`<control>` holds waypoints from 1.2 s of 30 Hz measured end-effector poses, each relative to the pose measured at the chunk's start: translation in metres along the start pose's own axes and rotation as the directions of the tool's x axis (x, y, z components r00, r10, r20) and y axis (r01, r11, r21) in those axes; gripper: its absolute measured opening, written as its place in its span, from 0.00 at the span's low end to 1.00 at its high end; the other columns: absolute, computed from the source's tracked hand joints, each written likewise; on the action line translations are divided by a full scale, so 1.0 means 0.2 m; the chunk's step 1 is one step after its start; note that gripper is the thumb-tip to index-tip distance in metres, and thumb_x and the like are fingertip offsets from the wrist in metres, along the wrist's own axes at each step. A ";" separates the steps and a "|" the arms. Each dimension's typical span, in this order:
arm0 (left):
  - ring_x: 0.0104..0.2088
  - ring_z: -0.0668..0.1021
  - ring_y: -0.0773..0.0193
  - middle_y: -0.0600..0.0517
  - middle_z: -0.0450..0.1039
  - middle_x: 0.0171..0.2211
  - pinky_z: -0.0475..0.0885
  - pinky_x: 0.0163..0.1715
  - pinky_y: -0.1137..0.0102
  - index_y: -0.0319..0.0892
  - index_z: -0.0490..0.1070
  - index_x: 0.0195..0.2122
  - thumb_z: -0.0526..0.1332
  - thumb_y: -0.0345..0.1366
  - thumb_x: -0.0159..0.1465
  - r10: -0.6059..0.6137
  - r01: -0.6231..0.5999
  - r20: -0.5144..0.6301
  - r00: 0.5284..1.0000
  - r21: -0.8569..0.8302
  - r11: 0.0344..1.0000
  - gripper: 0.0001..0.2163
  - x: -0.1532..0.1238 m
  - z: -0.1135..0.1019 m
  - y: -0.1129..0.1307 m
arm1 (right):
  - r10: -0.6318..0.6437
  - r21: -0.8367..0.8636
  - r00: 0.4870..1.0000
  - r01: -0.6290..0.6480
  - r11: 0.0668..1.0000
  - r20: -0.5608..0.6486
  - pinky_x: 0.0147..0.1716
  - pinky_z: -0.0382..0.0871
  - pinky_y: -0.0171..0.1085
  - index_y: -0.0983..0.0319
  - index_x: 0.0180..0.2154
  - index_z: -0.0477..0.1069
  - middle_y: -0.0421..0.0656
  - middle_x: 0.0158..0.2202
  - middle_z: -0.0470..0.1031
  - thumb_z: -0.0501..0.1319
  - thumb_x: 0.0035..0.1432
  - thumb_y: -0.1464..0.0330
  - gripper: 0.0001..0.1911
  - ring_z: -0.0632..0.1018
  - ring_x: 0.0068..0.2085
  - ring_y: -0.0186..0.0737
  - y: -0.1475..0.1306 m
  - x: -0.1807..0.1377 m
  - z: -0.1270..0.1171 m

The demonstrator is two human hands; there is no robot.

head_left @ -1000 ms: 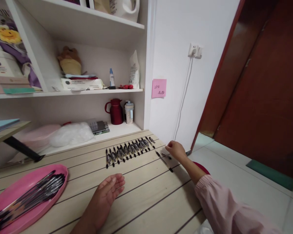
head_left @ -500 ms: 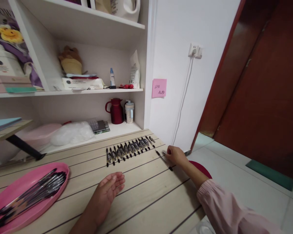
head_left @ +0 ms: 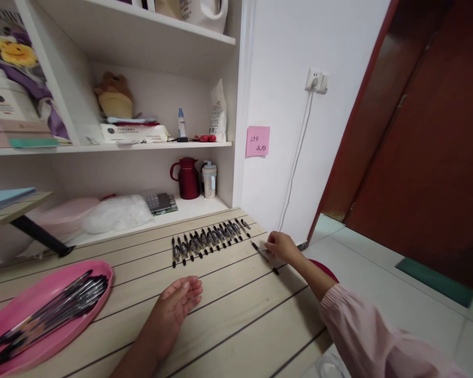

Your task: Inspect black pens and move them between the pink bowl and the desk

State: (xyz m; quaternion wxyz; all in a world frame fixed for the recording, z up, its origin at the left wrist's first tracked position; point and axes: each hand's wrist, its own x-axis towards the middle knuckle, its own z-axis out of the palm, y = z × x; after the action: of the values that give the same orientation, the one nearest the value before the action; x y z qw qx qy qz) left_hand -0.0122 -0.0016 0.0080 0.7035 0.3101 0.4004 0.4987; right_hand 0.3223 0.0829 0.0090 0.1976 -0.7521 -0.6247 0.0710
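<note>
My left hand point(head_left: 176, 307) rests near the middle of the table, palm turned inward, fingers loosely curled and apart, holding nothing. At the table's right side my right hand point(head_left: 283, 247) is closed, fingertips pinched together; whatever they hold is hidden. Just left of those fingers a single black pen point(head_left: 263, 257) lies slanted on the wood. Behind both hands runs a row of short black pen parts point(head_left: 208, 240), lying side by side with dark, see-through pieces between them. A pink oval tray point(head_left: 107, 270) at the left holds many black and clear pens point(head_left: 59, 310).
The striped wooden table point(head_left: 228, 320) meets a white shelf unit point(head_left: 205, 203) holding a red jug point(head_left: 188, 178) and a pale cup point(head_left: 209, 179). A stand with a black leg point(head_left: 39, 236) rises at the left. Part of a red round seat point(head_left: 324, 269) shows beyond the right edge.
My right hand's fingertips have shifted slightly, and the pale thing beside them before no longer shows clearly. My left hand, the pens and the tray stay about where they were.
</note>
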 end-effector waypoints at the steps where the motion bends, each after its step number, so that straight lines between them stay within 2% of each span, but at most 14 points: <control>1: 0.39 0.77 0.60 0.44 0.76 0.35 0.69 0.45 0.63 0.37 0.75 0.34 0.63 0.32 0.54 -0.001 0.001 0.002 1.000 -0.001 1.000 0.08 0.00 0.00 0.00 | -0.011 0.007 1.000 0.011 1.000 0.004 0.24 0.54 0.30 0.62 0.27 0.69 0.40 0.25 0.73 0.56 0.49 0.68 0.05 0.70 0.26 0.33 -0.01 0.00 0.01; 10: 0.40 0.76 0.60 0.44 0.76 0.37 0.69 0.45 0.64 0.37 0.74 0.36 0.62 0.34 0.56 -0.009 0.008 0.026 1.000 0.022 1.000 0.08 0.00 -0.01 -0.01 | -0.121 0.037 0.992 0.120 0.992 0.042 0.26 0.54 0.30 0.60 0.26 0.69 0.38 0.25 0.73 0.58 0.47 0.67 0.04 0.70 0.28 0.33 0.05 0.01 -0.03; 14: 0.39 0.76 0.60 0.44 0.76 0.36 0.69 0.45 0.64 0.37 0.74 0.35 0.62 0.34 0.55 -0.006 0.006 0.026 1.000 0.025 1.000 0.08 0.00 -0.01 -0.01 | -0.199 0.117 0.978 0.191 0.975 0.065 0.25 0.55 0.30 0.59 0.25 0.69 0.36 0.25 0.73 0.57 0.47 0.65 0.05 0.71 0.28 0.33 0.09 -0.01 -0.04; 16: 0.39 0.76 0.60 0.45 0.76 0.36 0.69 0.45 0.64 0.37 0.74 0.35 0.62 0.34 0.55 -0.003 0.002 0.026 1.000 0.020 1.000 0.08 0.00 -0.01 -0.01 | -0.146 0.122 0.989 0.143 0.982 0.010 0.25 0.56 0.30 0.60 0.26 0.69 0.38 0.26 0.74 0.56 0.48 0.65 0.06 0.71 0.28 0.34 0.11 0.00 -0.04; 19: 0.39 0.76 0.60 0.45 0.76 0.35 0.69 0.45 0.64 0.37 0.74 0.35 0.62 0.34 0.55 0.005 -0.005 0.030 1.000 0.021 1.000 0.08 0.01 -0.01 -0.01 | 0.042 0.006 0.993 -0.041 0.999 -0.108 0.25 0.56 0.31 0.61 0.27 0.70 0.42 0.28 0.75 0.56 0.48 0.64 0.08 0.72 0.30 0.36 0.11 0.01 -0.03; 21: 0.38 0.76 0.61 0.45 0.76 0.35 0.68 0.45 0.64 0.37 0.74 0.35 0.62 0.34 0.55 0.007 -0.008 0.039 0.999 0.025 1.000 0.08 0.01 -0.01 -0.01 | 0.110 -0.063 0.985 -0.120 0.991 -0.135 0.25 0.55 0.32 0.62 0.27 0.71 0.44 0.29 0.75 0.57 0.48 0.65 0.08 0.72 0.31 0.38 0.10 0.01 0.00; 27: 0.38 0.76 0.61 0.45 0.76 0.35 0.68 0.45 0.64 0.37 0.74 0.35 0.62 0.33 0.55 -0.001 0.000 0.039 0.999 0.025 1.000 0.08 0.00 -0.01 -0.01 | 0.090 -0.097 0.990 -0.100 0.990 -0.106 0.26 0.55 0.32 0.63 0.28 0.71 0.46 0.31 0.75 0.58 0.47 0.70 0.05 0.73 0.33 0.38 0.04 0.04 0.07; 36: 0.38 0.76 0.60 0.44 0.76 0.35 0.68 0.44 0.64 0.38 0.74 0.35 0.62 0.34 0.55 -0.005 0.002 0.053 0.999 0.053 0.999 0.08 0.00 -0.01 0.00 | 0.005 -0.117 0.996 -0.016 0.993 -0.093 0.25 0.52 0.32 0.61 0.28 0.69 0.44 0.30 0.74 0.56 0.48 0.71 0.03 0.71 0.32 0.37 0.02 0.07 0.07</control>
State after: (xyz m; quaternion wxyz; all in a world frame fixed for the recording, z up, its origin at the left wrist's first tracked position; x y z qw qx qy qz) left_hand -0.0138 -0.0015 0.0059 0.7063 0.3411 0.3952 0.4781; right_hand 0.3245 0.0987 -0.0039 0.1815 -0.7683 -0.6139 0.0003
